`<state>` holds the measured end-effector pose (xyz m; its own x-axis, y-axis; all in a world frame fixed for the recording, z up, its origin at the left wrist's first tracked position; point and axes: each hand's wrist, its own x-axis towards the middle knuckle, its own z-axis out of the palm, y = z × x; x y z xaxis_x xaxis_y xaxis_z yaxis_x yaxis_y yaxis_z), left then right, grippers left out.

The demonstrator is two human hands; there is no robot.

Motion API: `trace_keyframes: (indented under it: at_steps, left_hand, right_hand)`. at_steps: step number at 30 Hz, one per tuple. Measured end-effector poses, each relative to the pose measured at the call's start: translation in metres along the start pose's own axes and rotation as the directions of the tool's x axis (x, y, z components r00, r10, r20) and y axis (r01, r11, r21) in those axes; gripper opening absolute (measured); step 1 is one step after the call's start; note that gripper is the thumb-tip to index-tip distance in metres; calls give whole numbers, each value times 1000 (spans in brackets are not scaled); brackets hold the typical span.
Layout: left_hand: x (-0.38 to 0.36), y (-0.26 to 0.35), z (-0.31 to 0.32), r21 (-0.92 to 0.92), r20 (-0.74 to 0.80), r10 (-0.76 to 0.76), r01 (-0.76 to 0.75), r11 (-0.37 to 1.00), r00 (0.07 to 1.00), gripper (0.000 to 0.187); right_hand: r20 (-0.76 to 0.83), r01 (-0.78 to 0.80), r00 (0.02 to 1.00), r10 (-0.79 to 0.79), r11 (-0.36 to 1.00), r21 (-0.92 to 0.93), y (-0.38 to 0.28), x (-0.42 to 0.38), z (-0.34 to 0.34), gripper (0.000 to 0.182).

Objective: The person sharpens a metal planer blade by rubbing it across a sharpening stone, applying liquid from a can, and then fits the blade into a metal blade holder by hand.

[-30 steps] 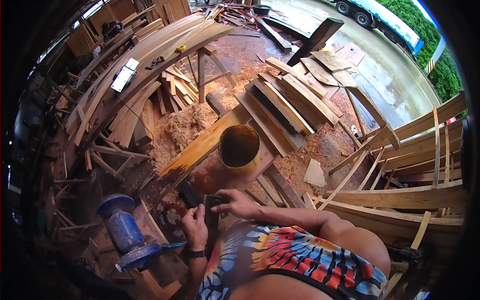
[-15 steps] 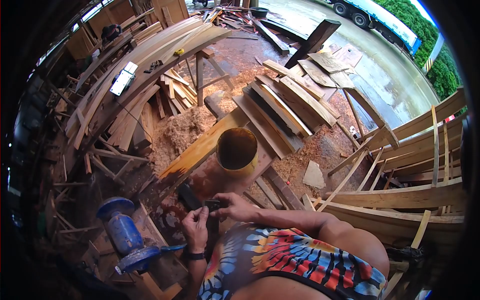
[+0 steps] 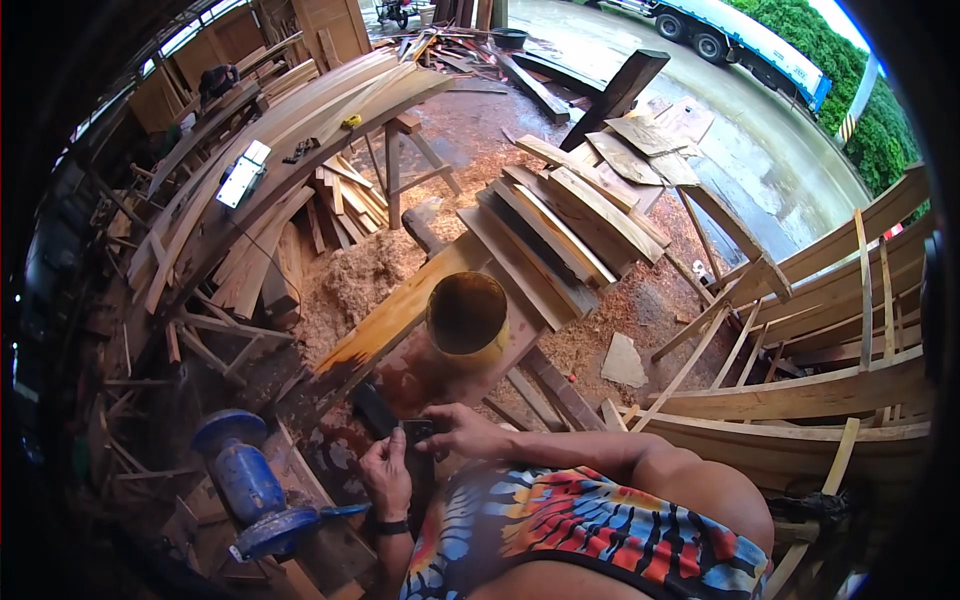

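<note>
Left hand [image 3: 387, 476] and right hand [image 3: 463, 432]: both grips pinching small dark piece [image 3: 417, 430]. Dark block [image 3: 373, 408] just beyond; yellowish container [image 3: 470, 350] farther ahead; blue machine [image 3: 250, 482] beside left forearm.

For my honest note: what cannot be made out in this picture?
In the head view:
Dark piece: partly covered by left hand and right hand; its kind is unclear.
Bucket: its bottom is lost in shadow.
Truck: cut off by the top edge; markings too small.
</note>
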<state>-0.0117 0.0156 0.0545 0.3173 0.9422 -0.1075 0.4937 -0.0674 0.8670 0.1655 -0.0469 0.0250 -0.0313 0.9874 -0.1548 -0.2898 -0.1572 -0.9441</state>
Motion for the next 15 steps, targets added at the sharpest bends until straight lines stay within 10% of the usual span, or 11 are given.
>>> trace_keyframes:
  at_steps: [15]
  left_hand:
    - [0,-4,0,6,-13,23,-23,1000,1000,44]
  right_hand:
    - [1,-9,1000,9,999,-47,-1,-2,1,22]
